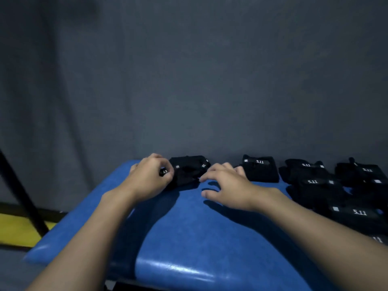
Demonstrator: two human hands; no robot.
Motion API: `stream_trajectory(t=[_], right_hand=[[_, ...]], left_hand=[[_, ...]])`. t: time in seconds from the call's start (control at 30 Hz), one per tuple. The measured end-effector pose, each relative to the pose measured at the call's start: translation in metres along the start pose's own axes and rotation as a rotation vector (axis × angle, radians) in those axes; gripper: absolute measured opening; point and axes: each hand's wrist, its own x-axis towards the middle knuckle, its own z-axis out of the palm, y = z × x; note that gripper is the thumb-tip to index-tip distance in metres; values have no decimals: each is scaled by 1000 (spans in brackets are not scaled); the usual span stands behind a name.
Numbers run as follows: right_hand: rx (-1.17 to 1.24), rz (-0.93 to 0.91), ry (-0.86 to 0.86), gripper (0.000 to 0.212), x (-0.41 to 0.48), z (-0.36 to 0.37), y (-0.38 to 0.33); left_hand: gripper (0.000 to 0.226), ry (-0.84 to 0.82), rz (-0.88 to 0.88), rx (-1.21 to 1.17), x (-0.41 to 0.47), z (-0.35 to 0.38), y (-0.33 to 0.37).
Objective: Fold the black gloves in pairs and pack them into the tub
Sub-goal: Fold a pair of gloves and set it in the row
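It looked like a plain workroom or stockroom. A blue padded bench (189, 227) stood against a bare grey wall (210, 80). A yellow floor strip (19, 227) and a black post (23, 196) lay left of the bench, and branded black gloves (315, 182) sat in rows on its right end.

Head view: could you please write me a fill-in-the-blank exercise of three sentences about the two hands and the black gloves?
1. The left hand pinches the folded glove bundle, which lies on a padded bench coloured ____.
2. The right hand, its fingers spread, holds ____.
3. The other gloves, printed 5.11, lie on the person's ____ side.
Missing words: blue; nothing; right.
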Motion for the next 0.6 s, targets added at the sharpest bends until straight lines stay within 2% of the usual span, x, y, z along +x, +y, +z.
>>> stream_trajectory(t=[0.2, 0.37, 0.47, 0.6], right_hand=[[60, 31, -50, 37, 11, 17, -13], [51, 43, -67, 50, 11, 18, -11], [43, 45, -72, 55, 8, 17, -8], [107, 49, -37, 37, 3, 16, -8]], left_hand=[[8, -148, -45, 45, -1, -5, -16], [28, -194, -59, 41, 1, -5, -18], [32, -184, -28, -46, 1, -1, -14], [28, -206, -51, -45, 1, 6, -15]])
